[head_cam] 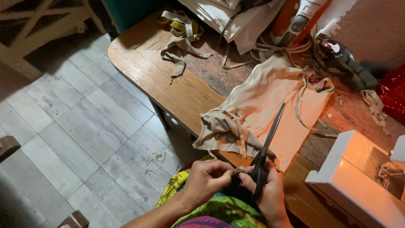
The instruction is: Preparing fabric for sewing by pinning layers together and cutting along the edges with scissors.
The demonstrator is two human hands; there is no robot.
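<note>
My left hand [205, 179] pinches a small bit of beige fabric strip [237, 171] at the table's near edge. My right hand [267, 190] grips the handles of black scissors [267, 143], whose blades point up and away over a beige garment [270, 101]. The same hand's fingertips also touch the strip. The garment lies spread on the wooden table [168, 84], its ties trailing, one corner hanging over the edge.
A white sewing machine [358, 177] stands at the right. At the back lie a yellow tape measure [179, 21], beige scraps [181, 48], white cloth [236, 17], an iron [297, 19] and a dark tool [344, 61]. Thread scraps litter the grey plank floor [76, 118].
</note>
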